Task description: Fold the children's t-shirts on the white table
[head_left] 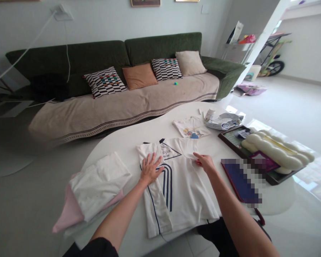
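Observation:
A white shirt (187,189) with dark blue stripes and lettering lies spread on the white table (104,142). Its left side is folded inward over the front. My left hand (151,169) rests flat on that folded part, fingers spread. At the shirt's right edge, by the sleeve, my right hand (204,162) has its fingers closed on the fabric. Just beyond the shirt lies a folded white T-shirt (191,127) with a coloured print. White cloth (98,185) over a pink garment (66,210) lies left of my left hand.
At the right stand a dark-rimmed tray (230,141) holding a cream, puffy object (278,146) and a partly blurred tablet-like thing (238,182). A crumpled silver bag (224,121) lies behind. Across the table is a green sofa (163,44) with several cushions.

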Available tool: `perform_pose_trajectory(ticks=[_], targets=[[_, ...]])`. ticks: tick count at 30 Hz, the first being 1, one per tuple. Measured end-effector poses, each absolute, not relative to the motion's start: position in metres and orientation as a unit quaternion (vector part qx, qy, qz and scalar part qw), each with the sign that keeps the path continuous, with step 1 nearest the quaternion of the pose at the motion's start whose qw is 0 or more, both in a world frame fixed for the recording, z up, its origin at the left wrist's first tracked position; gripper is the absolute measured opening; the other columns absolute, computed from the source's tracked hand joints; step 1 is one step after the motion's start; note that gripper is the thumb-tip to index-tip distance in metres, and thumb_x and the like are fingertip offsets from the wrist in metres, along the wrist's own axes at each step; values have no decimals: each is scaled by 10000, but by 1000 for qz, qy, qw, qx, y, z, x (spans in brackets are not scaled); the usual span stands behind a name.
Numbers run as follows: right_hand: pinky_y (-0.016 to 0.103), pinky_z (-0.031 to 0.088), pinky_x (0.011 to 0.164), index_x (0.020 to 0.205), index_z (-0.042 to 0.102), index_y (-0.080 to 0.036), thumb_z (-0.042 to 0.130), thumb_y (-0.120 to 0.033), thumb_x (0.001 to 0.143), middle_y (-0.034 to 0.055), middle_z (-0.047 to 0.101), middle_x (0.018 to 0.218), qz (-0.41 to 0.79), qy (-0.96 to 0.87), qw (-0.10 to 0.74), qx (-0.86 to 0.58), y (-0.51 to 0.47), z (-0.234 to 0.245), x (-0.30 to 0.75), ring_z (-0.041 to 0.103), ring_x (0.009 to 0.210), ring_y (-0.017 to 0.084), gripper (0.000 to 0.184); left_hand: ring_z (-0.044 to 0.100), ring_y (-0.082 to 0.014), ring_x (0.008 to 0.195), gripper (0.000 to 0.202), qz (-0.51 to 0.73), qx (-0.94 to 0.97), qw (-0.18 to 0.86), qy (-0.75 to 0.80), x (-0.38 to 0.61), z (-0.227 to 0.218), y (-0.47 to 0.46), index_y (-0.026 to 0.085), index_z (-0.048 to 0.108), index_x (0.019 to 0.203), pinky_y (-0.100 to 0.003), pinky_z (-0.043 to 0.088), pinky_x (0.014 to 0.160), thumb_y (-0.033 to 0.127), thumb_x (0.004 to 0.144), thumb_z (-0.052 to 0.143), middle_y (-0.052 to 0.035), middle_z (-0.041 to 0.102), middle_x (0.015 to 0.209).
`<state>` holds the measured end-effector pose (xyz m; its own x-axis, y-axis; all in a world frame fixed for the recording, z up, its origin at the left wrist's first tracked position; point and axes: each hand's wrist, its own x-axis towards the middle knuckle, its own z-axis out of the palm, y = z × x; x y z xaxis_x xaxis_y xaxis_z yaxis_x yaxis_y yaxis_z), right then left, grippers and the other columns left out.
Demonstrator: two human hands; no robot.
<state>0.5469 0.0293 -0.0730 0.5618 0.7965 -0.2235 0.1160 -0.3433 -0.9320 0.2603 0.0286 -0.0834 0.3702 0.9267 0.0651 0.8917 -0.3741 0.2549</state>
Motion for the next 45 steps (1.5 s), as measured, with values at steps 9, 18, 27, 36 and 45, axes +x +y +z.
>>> perform_pose_trajectory(ticks=[9, 18, 27, 36, 45], targets=[[261, 400, 638, 1043, 578, -155, 511, -278, 675, 25, 637, 725, 236, -464, 429, -738, 43, -31, 473, 555, 656, 165, 394, 91, -280, 1327, 505, 135, 826, 103, 537, 258, -92, 29, 372, 260, 1347, -510, 99, 1045, 476, 858, 326, 13, 179, 1451], [287, 376, 781, 1139, 481, -181, 371, -185, 843, 90, 601, 995, 153, -726, 180, -646, 26, -30, 358, 564, 897, 187, 316, 374, -165, 1223, 480, 390, 693, 235, 559, 244, -111, 35, 163, 225, 1365, -360, 288, 1029, 273, 898, 242, -96, 423, 1323], [342, 394, 858, 1185, 430, -190, 477, -280, 786, 102, 530, 1087, 154, -711, 248, -640, -69, -53, 451, 500, 1008, 218, 412, 443, -169, 1164, 385, 390, 690, 226, 567, 246, -107, 38, 183, 474, 1218, -340, 327, 1003, 297, 884, 318, -66, 513, 1242], [272, 408, 654, 832, 538, -200, 412, -172, 755, 25, 565, 752, 163, -703, 190, -666, -131, -38, 490, 541, 718, 165, 151, 612, -142, 734, 326, 318, 643, 276, 639, 259, -64, 86, 165, 626, 1038, -267, 470, 776, 248, 725, 586, -38, 664, 873], [306, 452, 765, 1198, 432, -168, 403, -67, 760, 74, 553, 922, 266, -817, 178, -480, -188, -27, 435, 529, 840, 181, 450, 568, -189, 929, 353, 324, 633, 218, 669, 226, -76, 66, 141, 604, 1054, -328, 432, 889, 123, 708, 538, -96, 587, 1036]])
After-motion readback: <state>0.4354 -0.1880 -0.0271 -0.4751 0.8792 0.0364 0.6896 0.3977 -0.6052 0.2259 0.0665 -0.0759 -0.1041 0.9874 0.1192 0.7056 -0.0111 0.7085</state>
